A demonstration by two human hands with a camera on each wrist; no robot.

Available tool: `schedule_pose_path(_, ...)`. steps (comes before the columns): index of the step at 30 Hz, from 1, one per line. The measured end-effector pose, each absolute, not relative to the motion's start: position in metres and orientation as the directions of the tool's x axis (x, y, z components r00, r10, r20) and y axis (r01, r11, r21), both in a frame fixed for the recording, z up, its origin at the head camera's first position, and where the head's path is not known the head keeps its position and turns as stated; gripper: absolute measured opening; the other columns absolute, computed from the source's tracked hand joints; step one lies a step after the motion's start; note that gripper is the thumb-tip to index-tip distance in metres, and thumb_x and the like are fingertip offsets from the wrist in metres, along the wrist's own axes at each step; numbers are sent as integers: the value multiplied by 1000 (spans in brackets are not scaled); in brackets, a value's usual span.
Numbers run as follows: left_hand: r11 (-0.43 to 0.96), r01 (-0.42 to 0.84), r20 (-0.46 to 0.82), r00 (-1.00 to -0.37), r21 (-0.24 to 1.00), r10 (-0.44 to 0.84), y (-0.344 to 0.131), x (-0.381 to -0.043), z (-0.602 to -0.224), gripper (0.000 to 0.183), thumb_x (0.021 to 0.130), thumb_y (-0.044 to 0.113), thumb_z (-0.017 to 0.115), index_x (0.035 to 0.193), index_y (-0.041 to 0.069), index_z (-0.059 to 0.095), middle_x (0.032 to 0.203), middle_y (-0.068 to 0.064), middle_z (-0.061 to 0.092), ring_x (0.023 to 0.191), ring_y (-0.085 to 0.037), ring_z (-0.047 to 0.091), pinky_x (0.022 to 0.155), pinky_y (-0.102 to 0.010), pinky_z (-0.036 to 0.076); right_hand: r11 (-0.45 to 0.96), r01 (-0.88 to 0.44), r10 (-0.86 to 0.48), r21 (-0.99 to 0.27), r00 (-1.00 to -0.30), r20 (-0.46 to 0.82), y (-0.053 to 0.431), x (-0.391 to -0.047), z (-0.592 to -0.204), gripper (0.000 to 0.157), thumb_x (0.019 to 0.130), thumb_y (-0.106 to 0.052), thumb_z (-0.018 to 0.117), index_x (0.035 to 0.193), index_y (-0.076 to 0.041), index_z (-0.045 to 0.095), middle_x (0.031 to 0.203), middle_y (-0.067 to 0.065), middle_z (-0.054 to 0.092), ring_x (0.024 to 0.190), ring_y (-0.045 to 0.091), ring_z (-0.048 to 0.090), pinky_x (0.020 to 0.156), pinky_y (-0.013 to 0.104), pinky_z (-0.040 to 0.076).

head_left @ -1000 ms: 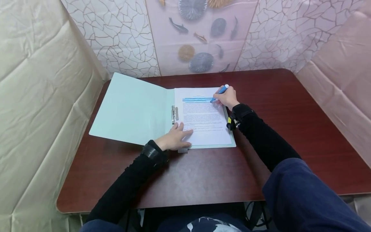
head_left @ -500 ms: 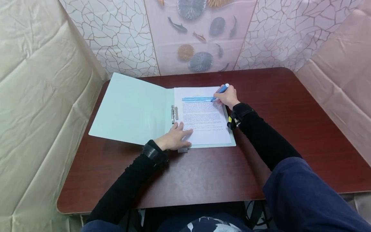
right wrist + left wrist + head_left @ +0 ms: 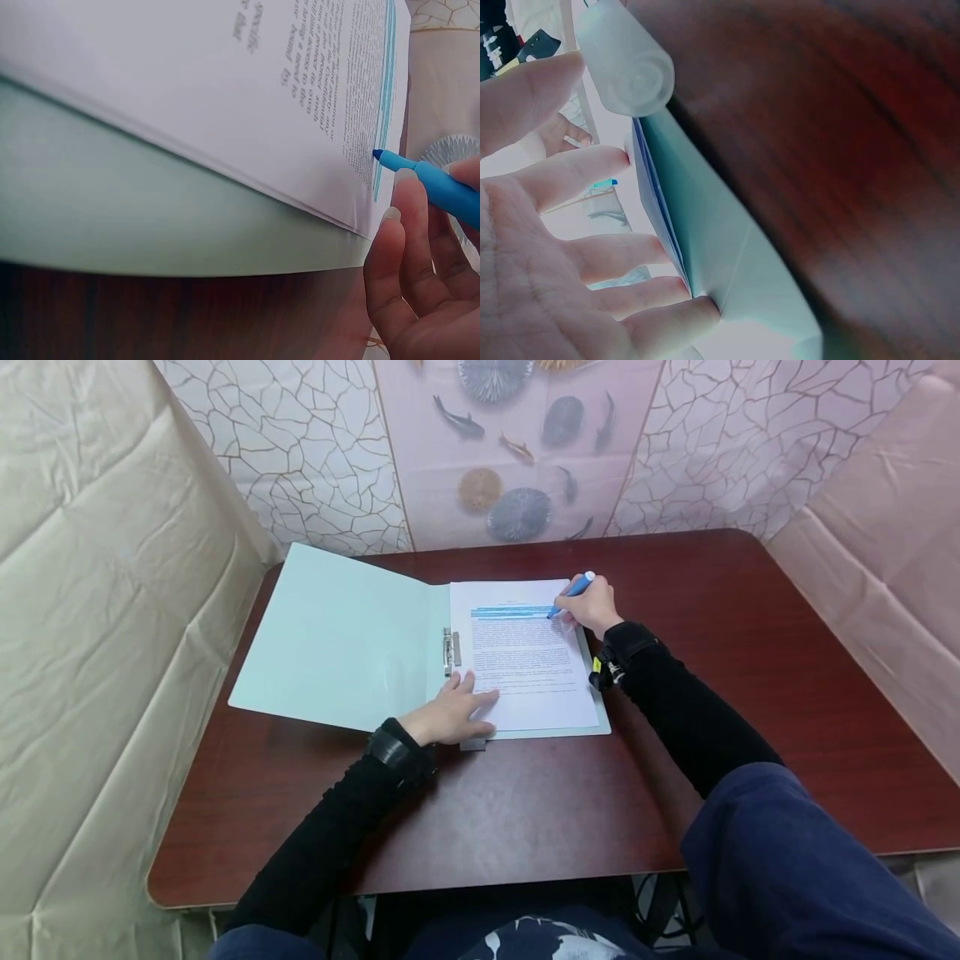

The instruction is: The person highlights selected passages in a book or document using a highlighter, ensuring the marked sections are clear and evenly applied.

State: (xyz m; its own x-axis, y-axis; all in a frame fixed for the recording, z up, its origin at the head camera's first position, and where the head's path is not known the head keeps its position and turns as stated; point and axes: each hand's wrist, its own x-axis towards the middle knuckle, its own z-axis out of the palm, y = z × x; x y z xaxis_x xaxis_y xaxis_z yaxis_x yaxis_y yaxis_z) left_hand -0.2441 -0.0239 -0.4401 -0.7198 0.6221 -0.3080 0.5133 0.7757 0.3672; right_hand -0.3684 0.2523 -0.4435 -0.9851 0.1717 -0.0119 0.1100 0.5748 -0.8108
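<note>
In the head view my right hand (image 3: 594,607) pinches a blue highlighter (image 3: 579,585), its tip down on the printed sheet (image 3: 536,714) near the right end of the blue-marked lines. The right wrist view shows the dark blue tip (image 3: 377,154) at the blue stripes (image 3: 388,82). My left hand (image 3: 453,712) rests with spread fingers on the sheet's lower left corner. Under the paper is an opened pale green folder (image 3: 337,643), its cover laid out to the left. A metal clip (image 3: 448,652) sits along its spine.
The folder lies on a dark red-brown table (image 3: 555,810). A small grey piece (image 3: 472,745) sticks out at the folder's lower edge by my left hand. Cream cloth (image 3: 97,652) hangs at the left, and a patterned wall (image 3: 315,460) stands behind the table.
The highlighter tip has crept slightly to the right across the sheet. My left hand has stayed in place on the paper. The head view has tilted a little.
</note>
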Motion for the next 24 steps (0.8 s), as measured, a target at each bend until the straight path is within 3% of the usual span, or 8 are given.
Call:
schedule_pose_path(11, 772, 519, -303, -718, 367, 627, -24, -245, -440, 62, 95, 36, 58, 149, 13, 37, 157, -32, 10, 147, -47, 4, 121, -51, 9, 574, 113, 171, -811, -985, -16, 255, -369, -443, 16, 88, -17, 66, 96, -5, 61, 93, 20, 69, 72, 28, 70, 63, 32, 56)
schedule_pose_path(24, 776, 512, -305, -722, 369, 621, -24, -245, -440, 62, 95, 35, 59, 149, 13, 37, 157, -32, 10, 147, -47, 5, 121, -52, 12, 577, 119, 179, -808, -984, -17, 259, -370, -443, 16, 87, -16, 66, 96, -4, 60, 96, 22, 70, 64, 21, 69, 57, 27, 54)
